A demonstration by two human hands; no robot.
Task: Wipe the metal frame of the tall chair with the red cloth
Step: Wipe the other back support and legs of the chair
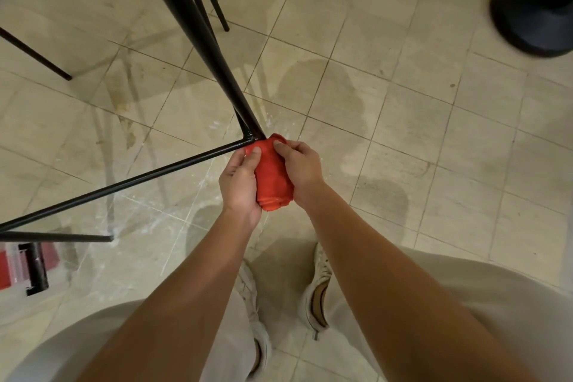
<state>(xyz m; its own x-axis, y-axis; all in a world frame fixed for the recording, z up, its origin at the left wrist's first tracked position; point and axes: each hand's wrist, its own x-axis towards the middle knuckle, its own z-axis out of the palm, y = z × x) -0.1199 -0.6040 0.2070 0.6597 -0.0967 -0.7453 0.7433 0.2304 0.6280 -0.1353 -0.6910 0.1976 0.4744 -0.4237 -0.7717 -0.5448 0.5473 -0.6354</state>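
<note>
Mid-wipe at the corner joint of the black metal frame (pixel 248 136): red cloth (pixel 273 177) bunched there, clasped by left hand (pixel 240 181) and right hand (pixel 299 166), fingers curled round it. Next, probably sliding left along the crossbar (pixel 124 184). Seat cut off; contact under cloth hidden.

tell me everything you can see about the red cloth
The red cloth is a soft, orange-red fabric bunched into a thick folded wad. The left hand and right hand clasp it from either side, thumbs on top. Its far end presses against the corner joint of the black metal frame, above the tiled floor.
</note>
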